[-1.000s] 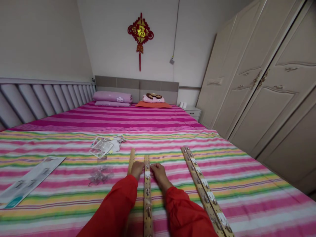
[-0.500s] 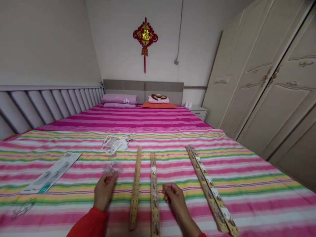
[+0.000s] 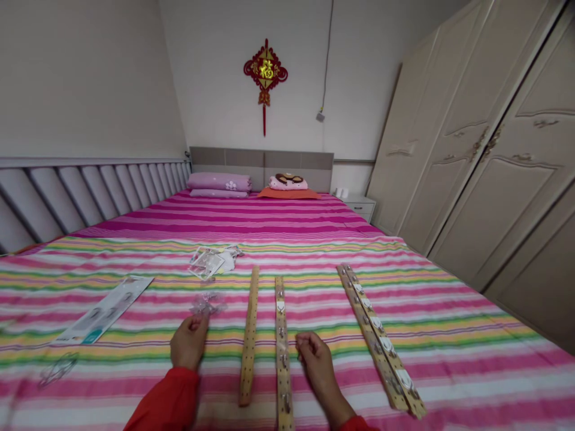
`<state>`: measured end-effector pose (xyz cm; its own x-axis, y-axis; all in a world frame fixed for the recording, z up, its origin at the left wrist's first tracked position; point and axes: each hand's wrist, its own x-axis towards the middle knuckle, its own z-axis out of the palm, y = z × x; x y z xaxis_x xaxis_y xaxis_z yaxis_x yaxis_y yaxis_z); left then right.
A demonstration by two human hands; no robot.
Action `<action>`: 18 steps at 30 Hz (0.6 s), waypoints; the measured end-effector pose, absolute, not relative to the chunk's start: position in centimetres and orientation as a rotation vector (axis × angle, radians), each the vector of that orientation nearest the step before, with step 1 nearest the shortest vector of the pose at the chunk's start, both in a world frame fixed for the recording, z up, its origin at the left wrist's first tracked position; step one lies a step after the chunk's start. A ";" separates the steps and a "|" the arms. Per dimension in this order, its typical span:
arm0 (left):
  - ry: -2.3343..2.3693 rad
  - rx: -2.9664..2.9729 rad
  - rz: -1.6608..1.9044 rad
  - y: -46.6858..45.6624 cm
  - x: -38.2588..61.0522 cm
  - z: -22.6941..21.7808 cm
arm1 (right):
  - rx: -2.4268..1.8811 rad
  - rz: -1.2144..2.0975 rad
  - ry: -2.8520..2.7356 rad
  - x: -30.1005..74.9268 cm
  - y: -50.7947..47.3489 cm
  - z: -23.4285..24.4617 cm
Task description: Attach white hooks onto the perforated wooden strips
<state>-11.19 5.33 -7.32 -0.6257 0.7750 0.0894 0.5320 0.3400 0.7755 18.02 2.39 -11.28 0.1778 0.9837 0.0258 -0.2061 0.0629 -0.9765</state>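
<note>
My left hand rests on the striped bedspread with its fingers curled, just below a small heap of clear plastic hooks. My right hand lies to the right of a wooden strip with hooks stuck on it, fingers loosely pinched; I cannot make out anything in them. A bare wooden strip with holes lies between my hands. Both sleeves are red.
Two more wooden strips with white hooks lie side by side at the right. Clear hook packets sit further up the bed, a long card package at the left. Pillows are at the headboard, wardrobes along the right.
My hands left the hooked strip and drew back toward me; the left one moved left toward the clear hooks. The camera view lifted and shifted a little.
</note>
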 end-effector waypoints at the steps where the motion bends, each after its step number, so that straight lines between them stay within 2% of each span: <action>1: 2.302 1.156 1.192 5.1 -11.4 -7.5 | -1.100 1.136 -0.954 18.0 2.4 -11.3; 12: 2.327 1.189 1.199 5.4 -10.6 -6.6 | -1.088 1.131 -0.990 18.1 2.5 -11.7; 15: 2.280 1.092 1.378 5.1 -10.6 -7.2 | -1.087 1.134 -0.989 18.1 2.6 -11.8; 18: 2.032 0.890 1.618 4.4 -10.9 -8.0 | -1.095 1.137 -0.981 18.1 2.6 -11.8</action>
<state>-10.89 4.40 -7.96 -0.7208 0.6883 0.0821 0.2342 0.1303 0.9634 18.09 2.57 -11.77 0.1614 0.9859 0.0432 -0.1870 0.0735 -0.9796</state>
